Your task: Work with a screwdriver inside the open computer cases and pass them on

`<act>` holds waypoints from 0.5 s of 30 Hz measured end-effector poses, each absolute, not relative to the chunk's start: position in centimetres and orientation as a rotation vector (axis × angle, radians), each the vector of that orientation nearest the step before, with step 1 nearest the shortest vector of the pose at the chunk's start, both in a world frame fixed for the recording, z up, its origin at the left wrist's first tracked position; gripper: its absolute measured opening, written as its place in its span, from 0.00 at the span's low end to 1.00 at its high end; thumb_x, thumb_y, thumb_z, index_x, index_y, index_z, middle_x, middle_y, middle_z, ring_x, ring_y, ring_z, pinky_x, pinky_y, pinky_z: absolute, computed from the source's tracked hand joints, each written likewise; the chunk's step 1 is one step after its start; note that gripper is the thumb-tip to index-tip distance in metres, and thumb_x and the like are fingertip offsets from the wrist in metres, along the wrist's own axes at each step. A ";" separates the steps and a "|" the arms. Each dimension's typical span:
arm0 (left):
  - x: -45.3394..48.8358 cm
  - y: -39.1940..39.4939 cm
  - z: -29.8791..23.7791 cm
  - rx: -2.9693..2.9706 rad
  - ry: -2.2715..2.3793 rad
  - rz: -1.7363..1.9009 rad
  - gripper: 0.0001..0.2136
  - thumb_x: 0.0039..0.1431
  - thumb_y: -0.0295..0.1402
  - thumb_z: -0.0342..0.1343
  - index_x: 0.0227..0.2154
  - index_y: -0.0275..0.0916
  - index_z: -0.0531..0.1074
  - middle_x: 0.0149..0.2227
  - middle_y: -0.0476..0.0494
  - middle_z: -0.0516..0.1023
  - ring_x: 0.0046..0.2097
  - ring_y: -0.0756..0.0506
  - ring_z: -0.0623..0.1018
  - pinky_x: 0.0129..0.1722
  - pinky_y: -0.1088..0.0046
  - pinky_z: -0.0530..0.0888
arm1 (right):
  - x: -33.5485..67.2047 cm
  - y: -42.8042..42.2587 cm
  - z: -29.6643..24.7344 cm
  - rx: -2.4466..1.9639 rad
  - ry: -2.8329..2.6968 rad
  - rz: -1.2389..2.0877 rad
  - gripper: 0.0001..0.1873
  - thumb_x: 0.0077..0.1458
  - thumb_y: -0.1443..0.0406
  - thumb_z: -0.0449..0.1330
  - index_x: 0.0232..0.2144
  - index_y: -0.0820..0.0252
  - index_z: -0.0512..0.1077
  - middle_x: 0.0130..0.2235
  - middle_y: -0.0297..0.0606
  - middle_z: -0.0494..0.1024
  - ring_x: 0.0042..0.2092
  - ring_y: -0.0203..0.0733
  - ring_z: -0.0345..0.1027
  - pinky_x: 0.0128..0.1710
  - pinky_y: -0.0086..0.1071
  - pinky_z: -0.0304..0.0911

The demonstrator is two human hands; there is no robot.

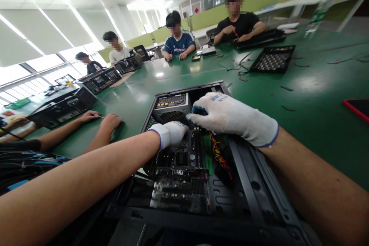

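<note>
An open computer case [256, 184] lies on its side in front of me, with a motherboard [184, 161] inside. My left hand [174, 132], in a white knit glove, reaches down to the board's upper part; its fingers are mostly hidden and blurred. Over the board's far right edge, my right hand [223, 115] is in a matching glove with blue finger pads. Its thumb and fingers are drawn together, and whatever they hold is hidden. Beyond both hands sits the power supply [171, 107]. A bundle of red, yellow and black cables [217, 150] runs beside the board.
A black drive-cage panel [272, 59] and cable scraps lie on the green table [317, 80]. At right is a red-edged item [357, 109]. A co-worker's hands [111, 121] are close on the left, near another case [66, 107]. Several people sit opposite.
</note>
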State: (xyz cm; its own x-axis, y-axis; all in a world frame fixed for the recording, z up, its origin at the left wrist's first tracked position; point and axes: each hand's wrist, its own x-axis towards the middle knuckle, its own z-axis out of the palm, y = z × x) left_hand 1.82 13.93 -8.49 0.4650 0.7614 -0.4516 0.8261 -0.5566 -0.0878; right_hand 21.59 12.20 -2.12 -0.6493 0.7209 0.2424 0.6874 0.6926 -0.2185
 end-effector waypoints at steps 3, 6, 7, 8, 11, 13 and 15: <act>1.7 14.0 -8.6 2.566 1.402 -0.666 0.27 0.53 0.34 0.66 0.57 0.39 0.72 0.59 0.38 0.76 0.60 0.38 0.74 0.63 0.66 0.67 | 21.6 12.2 -2.1 -1.114 -2.601 0.145 0.24 0.64 0.50 0.53 0.38 0.63 0.78 0.38 0.43 0.80 0.39 0.43 0.71 0.40 0.33 0.59; 1.7 14.1 -8.7 2.558 1.406 -0.677 0.28 0.50 0.34 0.67 0.56 0.39 0.73 0.57 0.39 0.77 0.60 0.38 0.75 0.62 0.67 0.68 | 21.6 12.3 -2.2 -1.097 -2.603 0.136 0.24 0.65 0.50 0.53 0.39 0.63 0.78 0.38 0.43 0.80 0.39 0.44 0.72 0.41 0.33 0.59; 1.7 14.1 -8.8 2.553 1.408 -0.685 0.28 0.50 0.34 0.68 0.56 0.39 0.72 0.58 0.38 0.77 0.60 0.38 0.74 0.62 0.67 0.68 | 21.6 12.4 -2.3 -1.088 -2.604 0.133 0.24 0.65 0.50 0.53 0.39 0.63 0.78 0.38 0.43 0.80 0.40 0.44 0.72 0.41 0.33 0.59; 1.8 14.1 -8.8 2.547 1.410 -0.694 0.29 0.50 0.34 0.68 0.57 0.39 0.72 0.58 0.38 0.76 0.60 0.38 0.74 0.63 0.66 0.68 | 21.6 12.4 -2.3 -1.080 -2.606 0.133 0.23 0.65 0.50 0.53 0.39 0.63 0.78 0.38 0.43 0.80 0.40 0.44 0.72 0.41 0.33 0.59; 2.1 14.3 -8.8 2.528 1.412 -0.731 0.28 0.52 0.33 0.66 0.58 0.37 0.71 0.60 0.36 0.74 0.61 0.37 0.73 0.64 0.65 0.67 | 21.6 12.4 -2.3 -1.068 -2.598 0.139 0.23 0.64 0.50 0.53 0.38 0.62 0.78 0.38 0.43 0.81 0.40 0.44 0.72 0.41 0.33 0.60; 2.3 14.3 -8.6 2.516 1.401 -0.761 0.28 0.53 0.33 0.66 0.57 0.35 0.71 0.60 0.34 0.74 0.61 0.36 0.73 0.64 0.64 0.67 | 21.6 12.4 -2.3 -1.067 -2.592 0.145 0.23 0.64 0.50 0.53 0.38 0.62 0.78 0.38 0.43 0.81 0.40 0.44 0.72 0.41 0.33 0.60; 2.5 14.3 -8.4 2.507 1.381 -0.788 0.27 0.51 0.34 0.67 0.55 0.35 0.73 0.58 0.35 0.76 0.60 0.36 0.74 0.63 0.64 0.67 | 21.6 12.3 -2.3 -1.073 -2.591 0.140 0.23 0.65 0.50 0.53 0.38 0.62 0.79 0.39 0.44 0.81 0.41 0.45 0.72 0.41 0.33 0.61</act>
State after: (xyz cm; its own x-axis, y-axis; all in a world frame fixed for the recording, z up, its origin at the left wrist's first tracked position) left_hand 2.51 14.34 -8.42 0.4302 0.7343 -0.5251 0.8257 -0.5552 -0.0998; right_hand 21.65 12.35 -2.32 -0.6607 0.7022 0.2654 0.6695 0.7111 -0.2147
